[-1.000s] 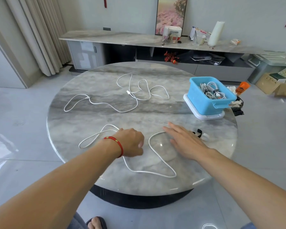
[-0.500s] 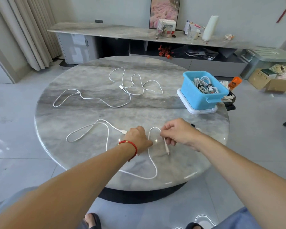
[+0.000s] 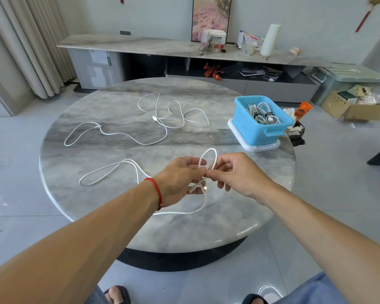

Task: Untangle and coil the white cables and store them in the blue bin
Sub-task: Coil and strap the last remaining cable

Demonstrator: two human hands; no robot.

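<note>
A white cable (image 3: 110,172) lies along the near part of the round marble table (image 3: 119,216). My left hand (image 3: 180,178) and my right hand (image 3: 237,174) meet above the table and both pinch this cable, which stands up in a small loop (image 3: 208,154) between them. Its plug end hangs below my left fingers. A second white cable (image 3: 140,141) sprawls loose across the far middle of the table. At the table's right edge stands the blue bin (image 3: 250,130) on a white lid, with coiled cables (image 3: 262,114) inside.
A long marble sideboard (image 3: 140,44) with boxes and a white roll runs along the back wall. Cardboard boxes (image 3: 355,108) and a grey storage bin sit on the floor at the right. A dark bag (image 3: 297,137) hangs beside the table's right edge.
Both hands have lifted the near cable off the table and drawn together, forming a small upright loop. The cable's slack on the table has shifted toward me.
</note>
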